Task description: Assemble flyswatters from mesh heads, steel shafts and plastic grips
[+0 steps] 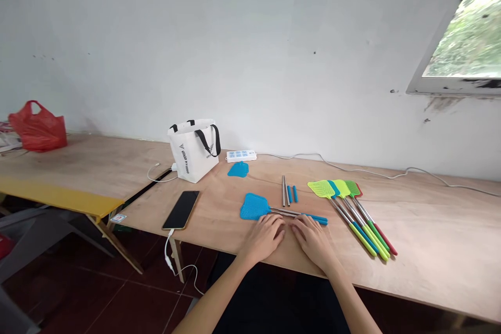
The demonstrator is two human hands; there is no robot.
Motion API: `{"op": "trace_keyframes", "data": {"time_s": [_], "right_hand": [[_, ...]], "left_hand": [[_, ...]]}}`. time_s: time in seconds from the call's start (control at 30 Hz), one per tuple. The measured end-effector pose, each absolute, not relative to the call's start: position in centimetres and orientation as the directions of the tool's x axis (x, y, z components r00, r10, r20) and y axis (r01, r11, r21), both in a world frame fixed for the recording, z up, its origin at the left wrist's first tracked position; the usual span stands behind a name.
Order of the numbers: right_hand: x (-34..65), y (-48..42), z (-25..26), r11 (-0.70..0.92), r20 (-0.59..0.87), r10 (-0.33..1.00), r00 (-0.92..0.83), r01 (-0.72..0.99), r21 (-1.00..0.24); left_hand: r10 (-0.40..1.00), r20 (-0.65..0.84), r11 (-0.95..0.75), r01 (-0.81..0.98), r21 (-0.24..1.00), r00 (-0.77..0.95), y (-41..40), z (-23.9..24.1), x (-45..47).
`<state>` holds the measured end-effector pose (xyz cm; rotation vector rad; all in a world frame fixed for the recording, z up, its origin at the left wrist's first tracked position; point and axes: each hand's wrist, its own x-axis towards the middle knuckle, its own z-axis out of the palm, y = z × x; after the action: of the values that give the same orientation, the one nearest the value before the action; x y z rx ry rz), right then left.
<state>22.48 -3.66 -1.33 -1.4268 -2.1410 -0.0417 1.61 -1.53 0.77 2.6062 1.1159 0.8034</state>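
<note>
My left hand (pixel 266 232) rests on the table with its fingers loosely laid down, just below a blue mesh fly swatter head (pixel 254 206). Beside it, my right hand (pixel 309 232) lies in the same relaxed way, fingertips close to the metal rods (pixel 285 212) and blue handles (pixel 316 218) of what look like two stacked swatters. I see nothing held in either hand; whether the right fingertips touch the rods I cannot tell. Beyond them lie loose metal tubes (pixel 284 190), two short blue grips (pixel 295 194) and a separate blue swatter head (pixel 238 169).
Several fly swatters (pixel 354 219) in yellow-green, blue, green and red lie fanned at right. At left are a charging phone (pixel 182 210) and a white tote bag (pixel 193 156). A power strip (pixel 241 156) and its cable lie by the wall. A red bag (pixel 41 128) stands far left.
</note>
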Motion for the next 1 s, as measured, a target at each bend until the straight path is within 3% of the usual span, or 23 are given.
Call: {"op": "trace_keyframes", "data": {"time_s": [0.37, 0.6, 1.0], "right_hand": [[22.4, -3.9, -0.9, 0.445, 0.472, 0.832, -0.293, 0.860, -0.250], [23.0, -3.5, -2.1, 0.292, 0.554, 0.818, -0.157, 0.942, -0.164], [23.5, -2.7, -3.4, 0.293, 0.547, 0.824, -0.147, 0.937, -0.190]], "left_hand": [[0.712, 0.413, -0.701, 0.614, 0.363, 0.568, -1.6, 0.7, 1.6], [0.712, 0.405, -0.701, 0.609, 0.371, 0.574, -1.5, 0.6, 1.7], [0.697, 0.412, -0.716, 0.582, 0.384, 0.586, -1.5, 1.0, 1.7]]}}
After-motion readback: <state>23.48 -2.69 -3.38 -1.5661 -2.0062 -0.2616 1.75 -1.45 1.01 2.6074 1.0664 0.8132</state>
